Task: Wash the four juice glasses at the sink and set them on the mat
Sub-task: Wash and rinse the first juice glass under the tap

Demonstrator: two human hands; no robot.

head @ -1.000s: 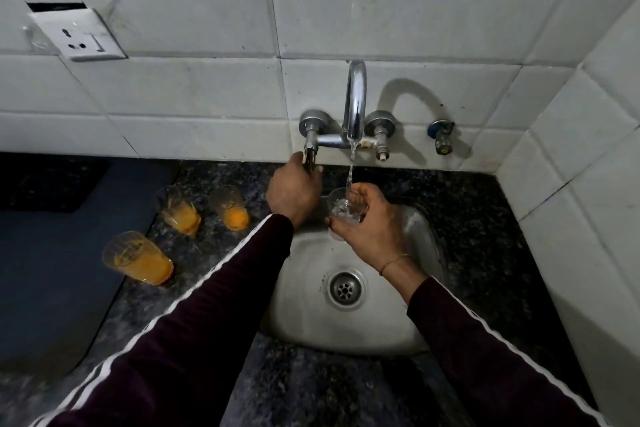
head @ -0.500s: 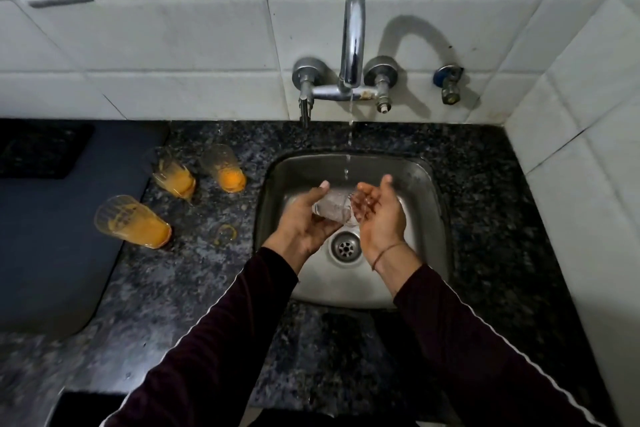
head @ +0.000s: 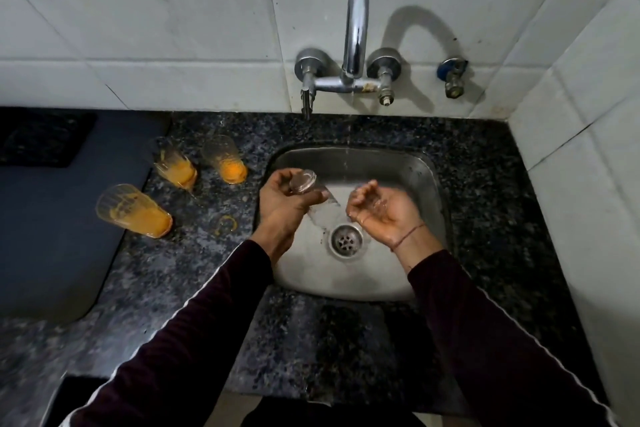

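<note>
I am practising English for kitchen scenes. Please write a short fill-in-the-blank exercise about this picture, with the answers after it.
1. The left hand holds a clear glass over the ___.
2. ___ glasses with orange juice stand on the counter.
3. The right hand holds ___.
4. A thin stream of water falls from the ___.

Answers: sink; three; nothing; tap

Left hand (head: 282,199) gripping, right hand (head: 384,210) palm up, fingers (head: 363,189) curled
</note>
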